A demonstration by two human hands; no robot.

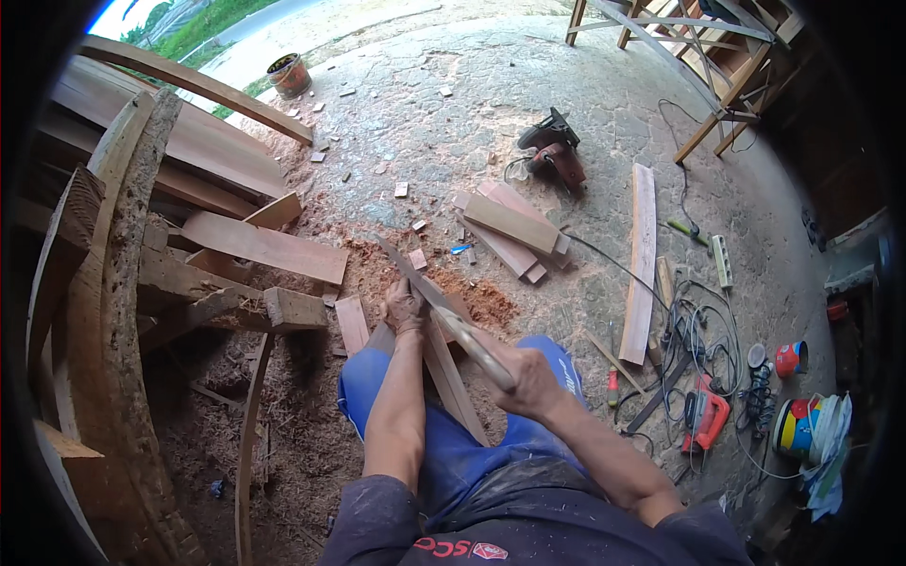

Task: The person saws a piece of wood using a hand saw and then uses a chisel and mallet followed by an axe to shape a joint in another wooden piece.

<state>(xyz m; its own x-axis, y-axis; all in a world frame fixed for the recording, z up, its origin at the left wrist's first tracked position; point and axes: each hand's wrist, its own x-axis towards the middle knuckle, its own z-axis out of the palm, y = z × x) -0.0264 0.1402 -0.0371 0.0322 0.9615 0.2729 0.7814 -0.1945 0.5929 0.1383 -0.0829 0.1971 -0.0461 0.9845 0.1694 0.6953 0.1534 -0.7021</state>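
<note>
My left hand point(404, 307) is closed at the far end of a narrow wooden plank point(447, 373), which slants between my legs. My right hand point(533, 379) is wrapped round the near end of a handsaw point(453, 321). Its long, tapering blade points away and to the left, crossing just beside my left hand and over the plank's end. How far the teeth sit in the wood cannot be made out. Reddish sawdust point(486, 300) lies heaped beyond the plank, with small offcuts point(417, 258) around it.
Short boards point(514, 224) lie stacked ahead, near a circular saw point(555, 151). To the right are a long board point(642, 264), tangled cables point(698, 330), a red power tool point(706, 413) and a power strip point(722, 261). Curved timbers point(123, 283) stand left; a bucket point(289, 75) stands far off.
</note>
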